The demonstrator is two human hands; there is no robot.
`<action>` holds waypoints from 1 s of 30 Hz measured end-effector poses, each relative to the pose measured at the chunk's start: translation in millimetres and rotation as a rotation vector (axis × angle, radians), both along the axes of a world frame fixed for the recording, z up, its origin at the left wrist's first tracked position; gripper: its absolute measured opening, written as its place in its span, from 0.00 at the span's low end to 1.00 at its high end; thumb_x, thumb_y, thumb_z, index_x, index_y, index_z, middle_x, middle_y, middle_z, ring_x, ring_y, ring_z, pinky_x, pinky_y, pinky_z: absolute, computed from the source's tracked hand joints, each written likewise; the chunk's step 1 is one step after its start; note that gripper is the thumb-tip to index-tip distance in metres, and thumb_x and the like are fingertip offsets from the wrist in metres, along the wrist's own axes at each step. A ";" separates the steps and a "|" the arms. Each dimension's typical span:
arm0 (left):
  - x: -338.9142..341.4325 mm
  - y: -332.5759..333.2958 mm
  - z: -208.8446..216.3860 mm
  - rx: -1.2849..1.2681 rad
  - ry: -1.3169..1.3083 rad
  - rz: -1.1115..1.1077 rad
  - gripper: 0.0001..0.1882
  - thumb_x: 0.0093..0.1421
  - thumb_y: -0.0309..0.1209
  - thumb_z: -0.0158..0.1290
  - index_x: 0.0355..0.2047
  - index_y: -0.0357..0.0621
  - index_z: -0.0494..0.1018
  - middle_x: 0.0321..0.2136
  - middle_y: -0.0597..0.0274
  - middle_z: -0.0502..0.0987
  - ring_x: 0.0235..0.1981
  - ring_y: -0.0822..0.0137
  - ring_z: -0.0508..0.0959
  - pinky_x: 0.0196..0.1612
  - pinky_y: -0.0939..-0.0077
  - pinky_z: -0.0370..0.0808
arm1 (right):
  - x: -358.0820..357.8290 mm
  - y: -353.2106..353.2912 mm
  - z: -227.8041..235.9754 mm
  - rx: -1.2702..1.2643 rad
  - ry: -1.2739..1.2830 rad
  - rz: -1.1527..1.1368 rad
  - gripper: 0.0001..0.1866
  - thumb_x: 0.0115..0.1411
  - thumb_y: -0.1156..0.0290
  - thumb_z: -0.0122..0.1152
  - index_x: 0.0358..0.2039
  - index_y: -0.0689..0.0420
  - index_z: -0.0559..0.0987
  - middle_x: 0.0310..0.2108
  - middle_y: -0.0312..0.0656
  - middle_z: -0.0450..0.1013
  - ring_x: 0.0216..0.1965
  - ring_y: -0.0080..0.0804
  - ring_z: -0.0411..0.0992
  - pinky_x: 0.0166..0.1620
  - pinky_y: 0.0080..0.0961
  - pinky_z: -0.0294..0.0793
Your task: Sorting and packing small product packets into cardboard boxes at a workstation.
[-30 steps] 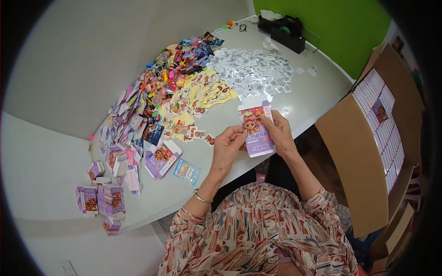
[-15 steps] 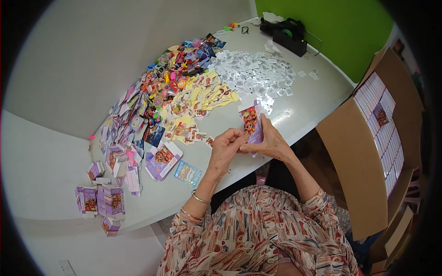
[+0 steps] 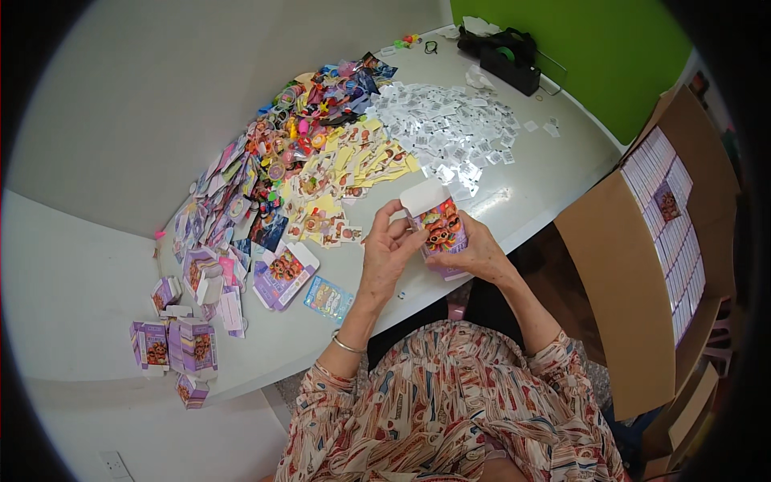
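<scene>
Up come the left hand's (image 3: 391, 253) fingers along the purple carton (image 3: 444, 229), which has swung round from its narrow pose half a second ago to show a broader front. Left thumb on the face, fingers at the left edge; right hand (image 3: 482, 253) wrapped round the other side, so both have hold of it, just above the near edge of the desk (image 3: 538, 173). That curved edge runs away up to the right, with bare surface beyond the right hand. Handsome thing, this carton: red-orange cartoon figures on purple, white flap standing up at its far end. To the left it's tighter, a blue packet (image 3: 328, 298) near the left wrist, an unfilled-looking flat carton (image 3: 283, 277) just beside it. Farther on, yellow cards (image 3: 353, 165) crowd against white slips (image 3: 446, 124), and a black tape dispenser (image 3: 510, 72) sits by the green wall (image 3: 578, 56).
</scene>
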State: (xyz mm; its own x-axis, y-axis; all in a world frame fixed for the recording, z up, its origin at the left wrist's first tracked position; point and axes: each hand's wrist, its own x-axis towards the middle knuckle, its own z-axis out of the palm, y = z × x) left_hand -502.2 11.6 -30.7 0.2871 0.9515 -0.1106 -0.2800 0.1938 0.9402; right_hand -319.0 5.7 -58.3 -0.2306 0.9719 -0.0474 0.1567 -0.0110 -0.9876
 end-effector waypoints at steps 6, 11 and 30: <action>11.2 -13.4 -11.2 0.279 0.033 0.144 0.35 0.60 0.17 0.52 0.62 0.40 0.46 0.45 0.47 0.74 0.43 0.69 0.76 0.47 0.79 0.74 | -1.7 -5.5 2.2 -0.088 0.277 0.064 0.30 0.45 0.70 0.75 0.49 0.60 0.72 0.40 0.36 0.76 0.40 0.20 0.73 0.46 0.22 0.73; 6.8 -12.4 -13.1 0.274 0.001 0.097 0.29 0.60 0.19 0.54 0.61 0.40 0.59 0.42 0.58 0.76 0.40 0.72 0.76 0.45 0.79 0.74 | 2.5 -9.8 11.2 -0.115 0.339 0.090 0.30 0.45 0.72 0.75 0.49 0.59 0.72 0.41 0.36 0.76 0.40 0.20 0.73 0.46 0.21 0.73; -29.0 13.8 9.0 0.274 0.465 -0.705 0.46 0.56 0.23 0.60 0.69 0.49 0.44 0.65 0.60 0.55 0.51 0.72 0.70 0.47 0.77 0.75 | 24.2 -24.9 4.2 -0.122 0.138 0.288 0.29 0.44 0.67 0.76 0.45 0.61 0.72 0.36 0.37 0.75 0.37 0.21 0.71 0.44 0.22 0.72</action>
State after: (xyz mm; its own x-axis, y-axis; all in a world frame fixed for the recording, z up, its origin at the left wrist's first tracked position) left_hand -531.2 25.4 -21.7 0.7993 0.5802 -0.1565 0.2414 -0.0715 0.9678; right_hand -294.8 -19.1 -54.1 -0.5067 0.8553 -0.1084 0.0358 -0.1048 -0.9939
